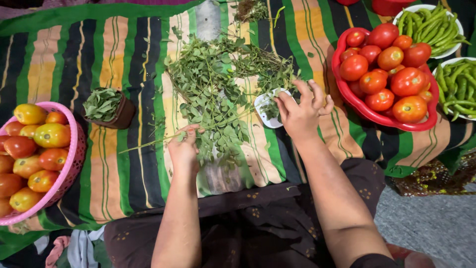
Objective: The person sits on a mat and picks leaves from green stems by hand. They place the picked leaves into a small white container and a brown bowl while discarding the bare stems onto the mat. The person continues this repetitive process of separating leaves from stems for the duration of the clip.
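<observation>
- Striped cloth (pixel 119 164) in green, orange and black covers the ground where I work.
- My left hand (pixel 184 149) is pinched shut on a thin leafy stem (pixel 163 139), which runs leftward across the cloth.
- My right hand (pixel 301 111) hovers half open, fingers curled over a small white dish (pixel 265 106).
- A pile of green sprigs (pixel 213 94) lies between both hands.
- To the right sit a red bowl of tomatoes (pixel 347 97) and white bowls of green beans (pixel 434 25).
- On the left I see a pink basket of tomatoes (pixel 69 168) and a small brown cup of leaves (pixel 106 106).
</observation>
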